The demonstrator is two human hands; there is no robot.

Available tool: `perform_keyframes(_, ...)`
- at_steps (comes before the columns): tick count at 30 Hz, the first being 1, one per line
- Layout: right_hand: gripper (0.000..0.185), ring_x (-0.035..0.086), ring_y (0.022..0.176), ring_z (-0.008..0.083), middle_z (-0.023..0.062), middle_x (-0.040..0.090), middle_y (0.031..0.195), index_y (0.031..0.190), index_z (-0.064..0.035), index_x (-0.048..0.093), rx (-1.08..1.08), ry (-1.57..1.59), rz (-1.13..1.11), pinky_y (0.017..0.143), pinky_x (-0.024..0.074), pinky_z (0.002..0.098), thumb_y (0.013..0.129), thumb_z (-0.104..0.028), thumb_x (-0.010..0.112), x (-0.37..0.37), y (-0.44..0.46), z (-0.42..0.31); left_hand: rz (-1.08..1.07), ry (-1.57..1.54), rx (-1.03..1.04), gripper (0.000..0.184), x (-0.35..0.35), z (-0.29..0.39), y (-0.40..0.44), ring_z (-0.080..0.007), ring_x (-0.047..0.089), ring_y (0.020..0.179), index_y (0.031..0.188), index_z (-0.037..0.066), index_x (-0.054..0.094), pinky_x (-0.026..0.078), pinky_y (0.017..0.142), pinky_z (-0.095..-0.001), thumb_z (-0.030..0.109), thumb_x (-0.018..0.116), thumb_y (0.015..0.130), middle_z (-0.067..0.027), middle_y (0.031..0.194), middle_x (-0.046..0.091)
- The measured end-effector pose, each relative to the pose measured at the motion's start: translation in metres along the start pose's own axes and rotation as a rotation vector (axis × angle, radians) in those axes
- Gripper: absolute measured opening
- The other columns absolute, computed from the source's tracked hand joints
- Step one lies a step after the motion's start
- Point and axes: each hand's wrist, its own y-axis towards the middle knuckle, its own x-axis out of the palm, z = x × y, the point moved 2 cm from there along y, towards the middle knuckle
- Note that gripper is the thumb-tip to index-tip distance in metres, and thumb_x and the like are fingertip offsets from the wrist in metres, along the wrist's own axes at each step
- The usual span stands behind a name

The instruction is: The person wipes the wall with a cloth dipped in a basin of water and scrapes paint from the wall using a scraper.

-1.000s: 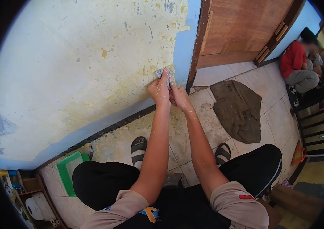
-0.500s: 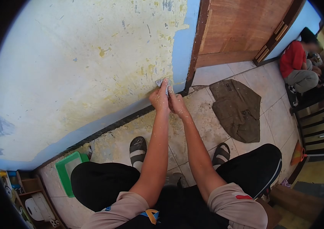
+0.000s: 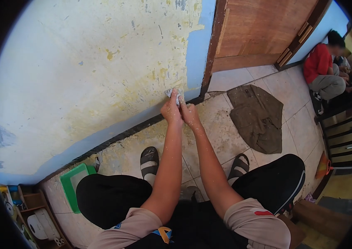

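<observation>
"The scraper (image 3: 178,100), where is it exactly?"

"Low at the wall (image 3: 101,74), near the bottom right of the pale, patchy area and close to the dark door frame (image 3: 211,45). I can't tell whether its edge touches the surface."

"And the hands?"

"Both are closed around it, side by side. The left hand (image 3: 170,111) grips with its thumb laid along the tool, pointing up, and the right hand (image 3: 190,114) presses in beside it, thumb up too. How the fingers wrap underneath is hidden."

"Are they clean?"

"No, pale flecks dot the hands and forearms. Crumbs and yellowish dust also lie on the tiled floor (image 3: 213,120) along the dark skirting (image 3: 114,140)."

"What is the wall like?"

"Mostly cream with yellow patches and grey marks. Blue paint (image 3: 196,58) runs down beside the frame and along the bottom."

"What else is around?"

"A brown cloth (image 3: 259,120) lies crumpled to the right, in front of the wooden door (image 3: 248,37). A green tub (image 3: 69,197) sits near the left knee. Further off, at the right, a person in a red shirt (image 3: 318,64) sits low by the wall."
</observation>
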Motion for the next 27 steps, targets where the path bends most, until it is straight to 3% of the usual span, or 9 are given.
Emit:
perform_keyframes(3, 0.07, 0.062, 0.059, 0.0207, 0.0159, 0.064, 0.063, 0.079, 0.0092, 0.069, -0.002, 0.019, -0.004, 0.058, 0.0476, 0.0381, 0.094, -0.059, 0.06, 0.0, -0.002, -0.005, 0.015, 0.037, -0.011, 0.032, -0.001, 0.002, -0.001, -0.0113, 0.059, 0.064, 0.085, -0.004, 0.07, 0.048, 0.057, -0.0269, 0.024, 0.084, 0.083, -0.0071, 0.081, 0.068)
perform_keyframes(5, 0.069, 0.062, 0.061, 0.0209, 0.0163, 0.065, 0.065, 0.083, 0.0096, 0.069, -0.073, 0.044, 0.041, 0.059, 0.0479, 0.038, 0.094, -0.058, 0.059, 0.002, 0.002, -0.019, -0.011, 0.02, 0.06, 0.035, 0.004, 0.002, 0.002, -0.0085, 0.053, 0.056, 0.081, 0.005, 0.068, 0.04, 0.05, -0.0257, 0.037, 0.083, 0.084, -0.0008, 0.073, 0.063)
perform_keyframes(8, 0.067, 0.063, 0.065, 0.0209, 0.0166, 0.067, 0.069, 0.087, 0.0101, 0.068, -0.138, 0.041, 0.03, 0.061, 0.0483, 0.0381, 0.095, -0.056, 0.059, -0.007, -0.001, -0.046, -0.054, 0.02, 0.078, 0.034, 0.012, 0.023, 0.0, -0.009, 0.053, 0.057, 0.081, 0.005, 0.068, 0.042, 0.051, -0.0253, 0.036, 0.082, 0.084, -0.0009, 0.073, 0.063)
perform_keyframes(9, 0.067, 0.063, 0.066, 0.0207, 0.0164, 0.068, 0.07, 0.089, 0.0101, 0.068, -0.164, 0.021, -0.015, 0.062, 0.0485, 0.0382, 0.095, -0.055, 0.059, -0.008, 0.001, -0.051, -0.048, -0.056, 0.075, 0.034, 0.017, 0.029, -0.004, -0.0087, 0.05, 0.056, 0.068, 0.005, 0.062, 0.042, 0.051, -0.0261, 0.026, 0.084, 0.084, -0.0007, 0.068, 0.059)
perform_keyframes(12, 0.066, 0.062, 0.064, 0.02, 0.0153, 0.067, 0.068, 0.086, 0.0092, 0.068, -0.147, 0.08, 0.075, 0.062, 0.0482, 0.0387, 0.096, -0.055, 0.058, 0.004, 0.001, -0.03, -0.01, 0.03, 0.124, 0.03, 0.009, 0.014, 0.003, -0.0068, 0.051, 0.057, 0.08, 0.006, 0.068, 0.04, 0.051, -0.0243, 0.032, 0.082, 0.085, -0.0003, 0.073, 0.063)
perform_keyframes(15, 0.066, 0.059, 0.062, 0.0191, 0.0134, 0.064, 0.066, 0.082, 0.0083, 0.068, -0.059, 0.06, 0.024, 0.06, 0.0471, 0.0388, 0.096, -0.055, 0.058, 0.007, 0.005, -0.005, 0.013, 0.046, 0.103, 0.03, 0.002, -0.001, 0.008, -0.0064, 0.049, 0.056, 0.079, 0.006, 0.068, 0.039, 0.05, -0.024, 0.031, 0.083, 0.085, 0.0004, 0.072, 0.061)
perform_keyframes(20, 0.067, 0.057, 0.059, 0.018, 0.0117, 0.063, 0.065, 0.077, 0.0073, 0.066, -0.136, 0.126, 0.028, 0.056, 0.045, 0.0381, 0.096, -0.056, 0.057, 0.001, 0.009, -0.023, -0.039, 0.022, 0.104, 0.03, 0.016, 0.021, 0.0, -0.0087, 0.055, 0.058, 0.082, 0.003, 0.07, 0.044, 0.053, -0.0246, 0.029, 0.084, 0.084, -0.001, 0.073, 0.062)
perform_keyframes(22, 0.068, 0.056, 0.058, 0.0186, 0.0113, 0.063, 0.065, 0.079, 0.0074, 0.066, -0.149, 0.2, 0.046, 0.054, 0.0438, 0.0373, 0.096, -0.058, 0.057, 0.008, 0.007, -0.019, -0.011, 0.018, 0.167, 0.036, 0.014, 0.017, 0.003, -0.009, 0.052, 0.057, 0.066, 0.002, 0.063, 0.041, 0.051, -0.027, 0.024, 0.085, 0.082, -0.0026, 0.068, 0.062)
perform_keyframes(27, 0.067, 0.056, 0.058, 0.0181, 0.0102, 0.063, 0.066, 0.081, 0.006, 0.066, -0.095, 0.148, 0.016, 0.055, 0.0435, 0.0359, 0.096, -0.058, 0.056, -0.001, 0.003, -0.017, -0.005, 0.04, 0.099, 0.032, 0.012, 0.011, -0.001, -0.0087, 0.054, 0.057, 0.074, 0.002, 0.067, 0.042, 0.051, -0.0257, 0.027, 0.085, 0.082, -0.0017, 0.07, 0.063)
